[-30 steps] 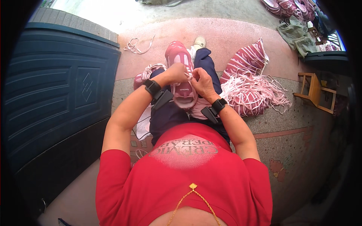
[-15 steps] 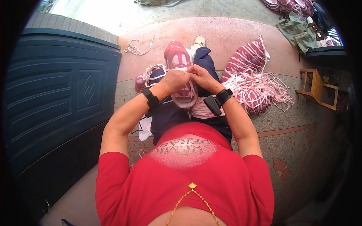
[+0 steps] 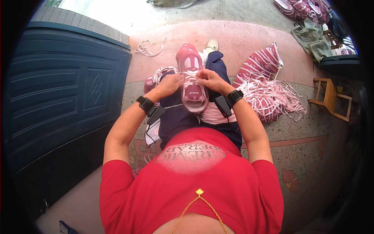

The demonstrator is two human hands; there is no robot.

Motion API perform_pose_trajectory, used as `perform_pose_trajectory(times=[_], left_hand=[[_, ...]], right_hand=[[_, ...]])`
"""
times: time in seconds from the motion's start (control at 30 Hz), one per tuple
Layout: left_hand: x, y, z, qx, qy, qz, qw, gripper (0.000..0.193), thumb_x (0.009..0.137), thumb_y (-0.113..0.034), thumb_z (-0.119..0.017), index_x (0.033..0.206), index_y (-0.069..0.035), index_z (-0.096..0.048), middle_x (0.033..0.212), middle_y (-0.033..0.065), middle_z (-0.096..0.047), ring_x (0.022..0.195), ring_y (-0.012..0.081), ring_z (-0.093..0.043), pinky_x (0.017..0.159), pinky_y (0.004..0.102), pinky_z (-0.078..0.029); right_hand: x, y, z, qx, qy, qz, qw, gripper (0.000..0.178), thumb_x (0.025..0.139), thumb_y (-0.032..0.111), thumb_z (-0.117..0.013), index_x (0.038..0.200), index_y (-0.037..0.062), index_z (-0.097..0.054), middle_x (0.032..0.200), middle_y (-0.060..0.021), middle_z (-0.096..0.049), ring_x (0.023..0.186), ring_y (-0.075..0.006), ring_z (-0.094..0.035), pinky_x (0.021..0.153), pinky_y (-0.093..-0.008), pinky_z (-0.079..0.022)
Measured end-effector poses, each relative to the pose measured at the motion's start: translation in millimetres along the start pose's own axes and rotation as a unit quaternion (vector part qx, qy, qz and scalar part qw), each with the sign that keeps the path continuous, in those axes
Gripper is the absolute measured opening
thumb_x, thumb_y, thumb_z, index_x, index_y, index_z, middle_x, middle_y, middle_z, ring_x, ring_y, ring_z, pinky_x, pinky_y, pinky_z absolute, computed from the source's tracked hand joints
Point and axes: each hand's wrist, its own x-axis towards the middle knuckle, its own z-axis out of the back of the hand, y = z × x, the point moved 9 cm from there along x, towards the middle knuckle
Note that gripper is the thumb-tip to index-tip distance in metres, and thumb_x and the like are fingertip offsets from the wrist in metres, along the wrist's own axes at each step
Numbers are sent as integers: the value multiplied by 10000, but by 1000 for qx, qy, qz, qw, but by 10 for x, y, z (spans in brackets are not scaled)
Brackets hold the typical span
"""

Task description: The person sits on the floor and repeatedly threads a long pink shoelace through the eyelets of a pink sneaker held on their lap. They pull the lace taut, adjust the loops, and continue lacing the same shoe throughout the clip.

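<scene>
I have the pink shoe (image 3: 192, 90) in the middle of my view, over the dark blue trousers (image 3: 177, 123), its toe pointing away from the wearer and its opening toward the lap. White laces (image 3: 190, 74) cross its upper. The left hand (image 3: 170, 84) is at the shoe's left edge, fingers closed, and I read it as pinching a lace; the right hand (image 3: 214, 82), opposite, nips lace between thumb and forefinger. Just left of the left hand I make out another pink piece (image 3: 149, 83) with loose laces. Pale pink strands (image 3: 216, 113) lie across the right thigh. Farther right, a heap of laces (image 3: 269, 95) spreads on the floor against a pink-and-white striped bundle (image 3: 256, 64), with a wooden stool (image 3: 330, 93) beyond. A single loose lace (image 3: 143, 50) lies ahead, near the blue door (image 3: 66, 82).
</scene>
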Motion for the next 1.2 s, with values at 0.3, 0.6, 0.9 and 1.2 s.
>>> perform_pose_trajectory(times=[0.3, 0.6, 0.9, 1.2], left_hand=[[-111, -442, 38, 247, 16, -129, 960, 155, 826, -171, -583, 806, -18, -593, 782, 135, -621, 684, 248, -628, 588, 369, -476], [-366, -327, 606, 233, -145, -131, 953, 168, 873, -213, -568, 872, -49, -606, 829, 127, -626, 685, 290, -628, 577, 383, -496], [510, -320, -41, 70, 50, -48, 995, 252, 767, -222, -632, 867, 9, -653, 840, 226, -639, 802, 354, -634, 716, 414, -483], [656, -340, -203, 124, 155, -70, 978, 277, 731, -205, -638, 891, 21, -640, 830, 222, -629, 767, 329, -613, 685, 396, -474]], right_hand=[[-32, 231, -45, -268, -71, 47, 960, 194, 780, 33, -622, 963, 30, -556, 811, -49, -575, 727, -151, -554, 693, -259, -458], [-479, 493, 105, -432, -230, 109, 865, 115, 778, 170, -641, 788, 58, -669, 814, -106, -587, 838, -297, -558, 743, -415, -453], [-286, 310, -104, -470, -168, 21, 866, 227, 756, 281, -683, 801, 59, -669, 883, -157, -577, 901, -334, -539, 786, -428, -450], [-275, 357, -383, -650, -5, 2, 760, 215, 814, 240, -576, 800, 58, -690, 959, -145, -612, 947, -313, -538, 756, -423, -469]])
